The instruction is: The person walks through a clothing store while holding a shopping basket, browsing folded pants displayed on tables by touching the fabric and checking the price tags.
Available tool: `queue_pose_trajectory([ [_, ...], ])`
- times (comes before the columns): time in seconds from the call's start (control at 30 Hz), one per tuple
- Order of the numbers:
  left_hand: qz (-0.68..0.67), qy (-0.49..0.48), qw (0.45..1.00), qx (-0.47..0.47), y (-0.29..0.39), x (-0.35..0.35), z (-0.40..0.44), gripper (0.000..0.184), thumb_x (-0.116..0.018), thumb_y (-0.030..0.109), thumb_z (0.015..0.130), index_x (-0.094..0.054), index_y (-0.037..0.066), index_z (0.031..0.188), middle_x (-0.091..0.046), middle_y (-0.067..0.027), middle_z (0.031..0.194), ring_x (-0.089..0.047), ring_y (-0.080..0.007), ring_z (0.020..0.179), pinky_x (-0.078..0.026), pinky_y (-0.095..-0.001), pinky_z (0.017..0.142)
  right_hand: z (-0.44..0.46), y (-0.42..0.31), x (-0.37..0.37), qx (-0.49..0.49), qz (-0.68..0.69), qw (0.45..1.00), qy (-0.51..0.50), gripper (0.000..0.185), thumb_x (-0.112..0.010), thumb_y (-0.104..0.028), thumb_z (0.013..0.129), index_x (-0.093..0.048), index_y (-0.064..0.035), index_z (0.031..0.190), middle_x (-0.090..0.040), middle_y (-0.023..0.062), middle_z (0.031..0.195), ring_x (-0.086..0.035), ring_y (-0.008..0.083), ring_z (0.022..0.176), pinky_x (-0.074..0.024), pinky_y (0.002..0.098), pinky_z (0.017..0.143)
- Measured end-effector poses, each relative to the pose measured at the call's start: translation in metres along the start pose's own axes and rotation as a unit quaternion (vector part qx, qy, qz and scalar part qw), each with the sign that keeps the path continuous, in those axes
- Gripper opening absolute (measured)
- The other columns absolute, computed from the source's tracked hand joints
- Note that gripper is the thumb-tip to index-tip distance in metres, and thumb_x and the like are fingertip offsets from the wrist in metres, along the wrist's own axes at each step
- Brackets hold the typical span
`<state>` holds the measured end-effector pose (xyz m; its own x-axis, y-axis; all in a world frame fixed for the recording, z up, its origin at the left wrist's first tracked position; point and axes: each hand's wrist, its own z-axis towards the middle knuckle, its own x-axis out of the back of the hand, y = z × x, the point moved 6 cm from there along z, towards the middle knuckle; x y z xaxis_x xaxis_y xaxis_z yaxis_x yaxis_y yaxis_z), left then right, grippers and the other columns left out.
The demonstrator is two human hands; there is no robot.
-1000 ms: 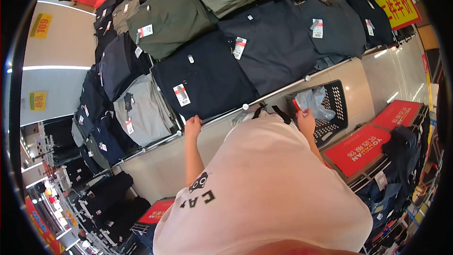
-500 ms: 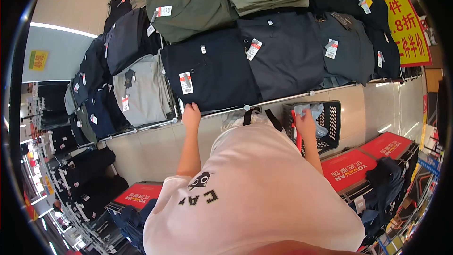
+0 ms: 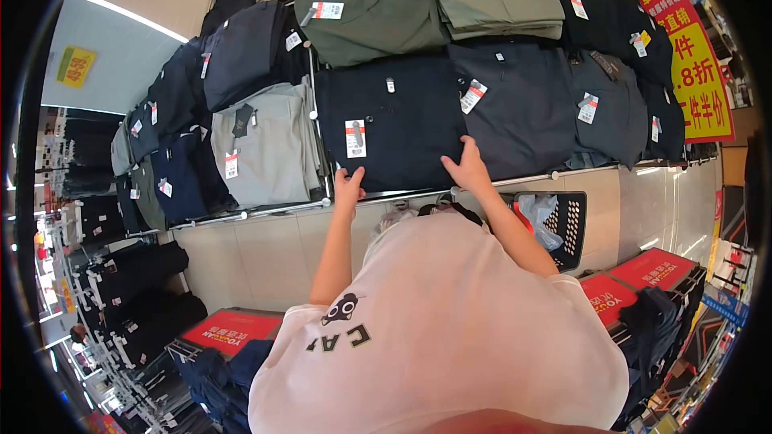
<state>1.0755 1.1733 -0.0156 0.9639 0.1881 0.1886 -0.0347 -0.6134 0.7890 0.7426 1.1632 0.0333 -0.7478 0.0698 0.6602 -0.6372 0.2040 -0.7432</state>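
Note:
A stack of folded navy trousers (image 3: 402,124) with a white and red tag lies at the front edge of the display rack. At its lower left corner is my left hand (image 3: 349,189), thumb and fingers apart, touching the cloth edge. My right hand (image 3: 468,167) is spread at the lower right corner, thumb and fingers apart, with nothing held in it. Dark grey trousers (image 3: 519,112) lie just right of the navy stack, and light grey ones (image 3: 269,149) to its left.
Green trousers (image 3: 374,12) and khaki ones (image 3: 498,0) lie in the row behind. A metal rail (image 3: 281,209) runs along the rack's front. A black basket (image 3: 572,229) with a plastic bag stands at the right. Red-topped stands (image 3: 229,331) flank my body.
My right hand has left the basket area and its red handle and moved left to the navy trousers. My left hand stays at their left corner. The view has shifted.

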Motion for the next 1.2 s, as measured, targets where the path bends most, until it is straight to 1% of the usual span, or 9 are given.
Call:
queue_pose_trajectory([
  [0.13,-0.058,-0.105,0.992,-0.024,0.017,0.004,-0.007,0.036,-0.068,0.023,0.09,-0.054,0.005,0.118,-0.056,-0.0007,0.087,-0.049,-0.0085,0.051,-0.041,-0.0244,0.047,0.006,0.013,0.0,0.013,0.007,1.0,0.022,0.038,-0.067,-0.022,0.088,-0.045,-0.0044,0.114,-0.064,0.0248,0.089,-0.065,0.0394,0.085,-0.0494,0.0441,0.076],
  [0.23,-0.037,-0.1,0.992,-0.067,0.046,0.009,-0.021,0.021,-0.068,0.021,0.09,-0.058,0.007,0.103,-0.053,0.0027,0.077,-0.048,-0.0071,0.053,-0.041,-0.0239,0.047,0.004,-0.028,0.026,0.039,0.114,0.991,0.052,0.015,-0.062,-0.016,0.091,-0.054,-0.0058,0.099,-0.055,0.011,0.073,-0.052,0.0221,0.063,-0.0453,0.0334,0.064],
  [0.37,0.049,-0.097,0.99,-0.088,0.029,0.032,0.005,0.025,-0.07,0.024,0.09,-0.057,0.004,0.096,-0.051,0.0007,0.069,-0.053,-0.0081,0.052,-0.043,-0.0246,0.047,-0.001,-0.002,0.008,0.004,0.105,0.992,0.075,0.014,-0.061,-0.014,0.091,-0.055,-0.007,0.101,-0.058,0.0108,0.077,-0.057,0.0203,0.071,-0.0472,0.0332,0.069],
  [0.5,0.009,-0.074,0.993,-0.092,0.036,0.035,-0.004,0.028,-0.069,0.021,0.092,-0.055,0.003,0.108,-0.051,-0.0003,0.071,-0.055,-0.0095,0.056,-0.045,-0.0243,0.048,-0.022,0.015,0.005,0.059,0.059,0.979,0.186,0.028,-0.062,-0.017,0.089,-0.054,-0.0002,0.11,-0.065,0.0194,0.103,-0.064,0.0361,0.096,-0.0495,0.0414,0.085],
  [0.6,-0.005,-0.119,0.99,-0.079,0.032,0.032,0.0,0.031,-0.068,0.021,0.091,-0.057,0.004,0.115,-0.055,0.0004,0.075,-0.058,-0.0105,0.063,-0.048,-0.0244,0.053,-0.03,0.026,-0.003,-0.096,0.201,0.972,0.074,0.037,-0.064,-0.019,0.088,-0.056,0.0038,0.115,-0.06,0.0247,0.115,-0.059,0.0421,0.108,-0.0465,0.0424,0.094],
  [0.67,0.051,-0.143,0.988,-0.013,0.02,0.02,0.0,0.027,-0.065,0.022,0.092,-0.06,0.005,0.111,-0.059,0.0006,0.081,-0.058,-0.0107,0.063,-0.049,-0.0253,0.056,-0.025,0.032,-0.007,-0.061,0.037,0.991,0.113,0.038,-0.066,-0.017,0.086,-0.058,0.0038,0.118,-0.057,0.0248,0.121,-0.057,0.0374,0.113,-0.0459,0.0405,0.094],
  [0.83,0.105,-0.111,0.981,-0.122,0.026,0.022,0.002,0.025,-0.064,0.024,0.091,-0.062,0.004,0.107,-0.061,-0.0026,0.091,-0.06,-0.0121,0.072,-0.049,-0.0259,0.063,-0.018,0.009,0.02,-0.008,0.126,0.979,0.162,0.032,-0.061,-0.006,0.08,-0.064,0.0062,0.109,-0.06,0.0173,0.105,-0.058,0.0287,0.086,-0.0484,0.033,0.079],
  [1.1,0.305,0.023,0.918,-0.251,0.016,0.042,0.005,0.03,-0.064,0.027,0.09,-0.062,-0.002,0.097,-0.054,-0.021,0.11,-0.057,-0.0358,0.091,-0.046,-0.0414,0.085,-0.03,0.065,-0.005,-0.084,0.073,0.983,0.144,0.037,-0.065,-0.016,0.082,-0.064,0.0047,0.113,-0.057,0.0246,0.11,-0.06,0.0355,0.094,-0.0487,0.0378,0.085],
  [1.2,0.288,0.042,0.916,-0.276,0.039,0.041,-0.005,0.03,-0.065,0.028,0.089,-0.06,-0.002,0.093,-0.058,-0.0193,0.099,-0.058,-0.0349,0.085,-0.048,-0.0406,0.081,-0.037,0.048,0.007,-0.091,0.031,0.987,0.13,0.032,-0.067,-0.022,0.086,-0.061,0.0036,0.105,-0.055,0.02,0.109,-0.059,0.0272,0.096,-0.0532,0.0332,0.081],
])
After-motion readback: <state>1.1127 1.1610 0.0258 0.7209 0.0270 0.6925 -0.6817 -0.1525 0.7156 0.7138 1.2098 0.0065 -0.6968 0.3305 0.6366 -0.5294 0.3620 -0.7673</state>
